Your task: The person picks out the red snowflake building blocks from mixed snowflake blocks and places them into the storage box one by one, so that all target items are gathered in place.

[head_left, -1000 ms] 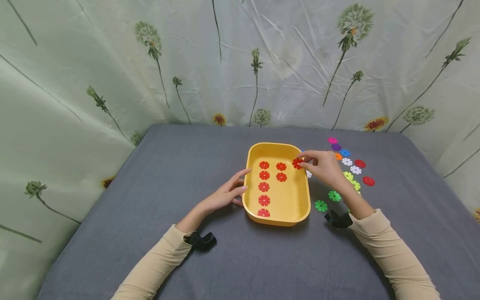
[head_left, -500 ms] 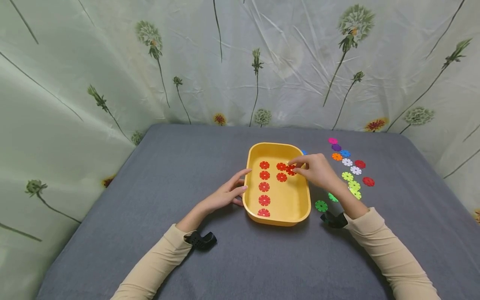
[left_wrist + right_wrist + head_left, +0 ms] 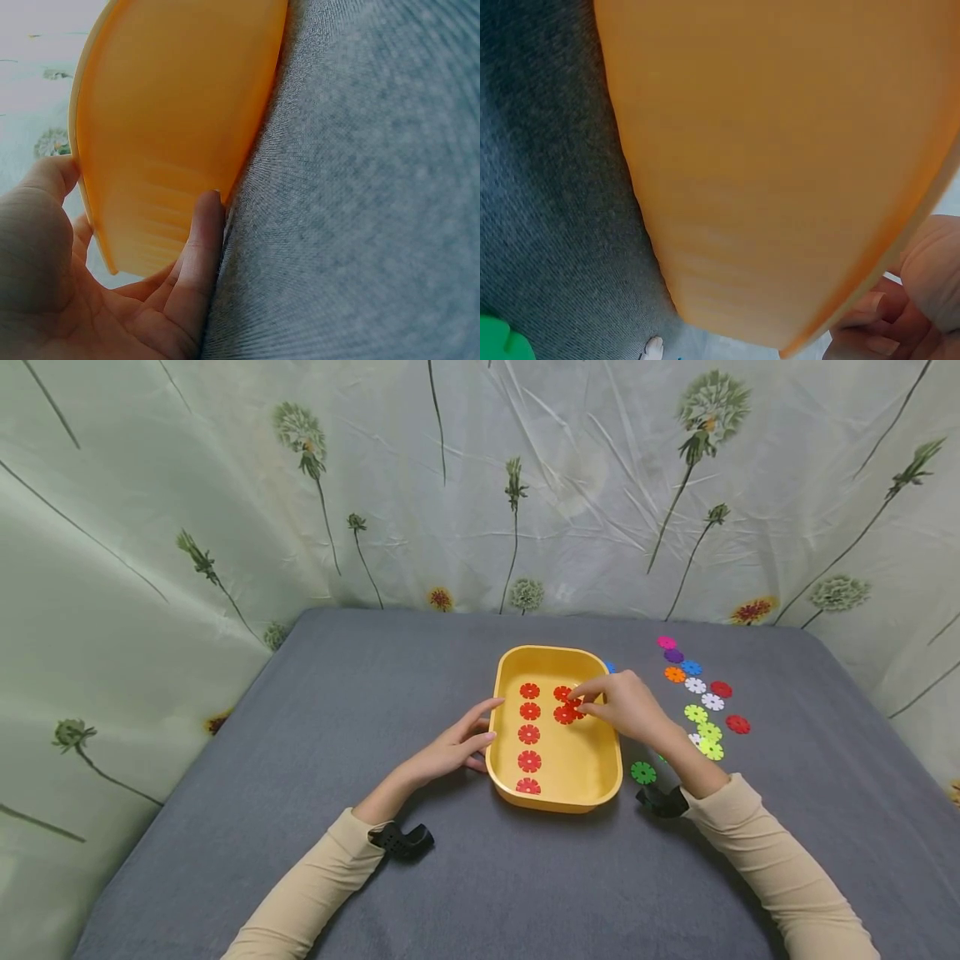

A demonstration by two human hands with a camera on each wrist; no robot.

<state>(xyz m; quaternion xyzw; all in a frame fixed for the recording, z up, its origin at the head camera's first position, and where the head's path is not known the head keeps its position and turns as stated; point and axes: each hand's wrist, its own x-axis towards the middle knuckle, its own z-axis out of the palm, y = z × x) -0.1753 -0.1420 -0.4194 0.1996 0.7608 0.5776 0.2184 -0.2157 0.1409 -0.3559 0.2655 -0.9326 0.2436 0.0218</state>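
A yellow plastic basin [image 3: 592, 768] sits on the grey cloth. Inside, red notched discs [image 3: 529, 735] form a column along the left, and two more lie to their right. My right hand [image 3: 626, 703] reaches over the basin's right rim and pinches a red notched disc [image 3: 577, 706] between thumb and fingertips. That disc overlaps the two in view. My left hand [image 3: 453, 747] touches the basin's left side with fairly straight, spread fingers. In the left wrist view, its fingers [image 3: 205, 232] lie against the outer wall. The right wrist view shows the held disc hidden behind the basin wall.
Right of the basin, loose notched discs lie scattered: green [image 3: 642, 772], yellow-green [image 3: 708, 732], white [image 3: 712, 702], red [image 3: 738, 724], orange [image 3: 675, 674], blue [image 3: 691, 667], purple [image 3: 673, 656] and pink [image 3: 667, 643]. A flower-print curtain [image 3: 450, 485] hangs behind the table.
My right hand has carried the red notched disc from the basin's right rim leftward and lower, to the two red discs inside. My left hand and the basin stay in place.
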